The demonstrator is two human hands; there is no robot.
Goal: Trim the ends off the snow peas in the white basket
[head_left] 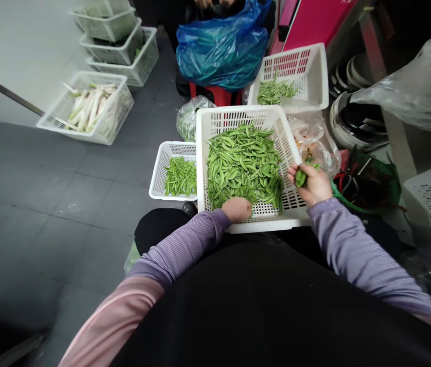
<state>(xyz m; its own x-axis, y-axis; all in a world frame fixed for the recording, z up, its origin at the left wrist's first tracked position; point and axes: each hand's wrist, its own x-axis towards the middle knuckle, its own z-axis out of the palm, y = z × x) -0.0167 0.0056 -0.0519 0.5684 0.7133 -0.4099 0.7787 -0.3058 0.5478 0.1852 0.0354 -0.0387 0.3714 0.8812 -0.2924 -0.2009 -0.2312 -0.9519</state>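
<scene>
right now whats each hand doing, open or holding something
Left hand: curled against the heap of pea pods in the white plastic basket; cannot tell if it holds any.
Right hand: closed, holding green pea pods.

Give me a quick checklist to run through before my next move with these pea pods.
1. Right hand has the held pods: ok, gripped in the fingers above the big crate's right rim.
2. Left hand is at the pile: ok, resting on the pods by the near rim.
3. Pile stays inside the big crate: ok, no pods over the rim.
4. Big crate is steady: cannot tell, what supports it is hidden.
5. Pods in the left crate and far crate are inside: ok.
6. Pods are free of blemishes: cannot tell, too small to judge.
</scene>
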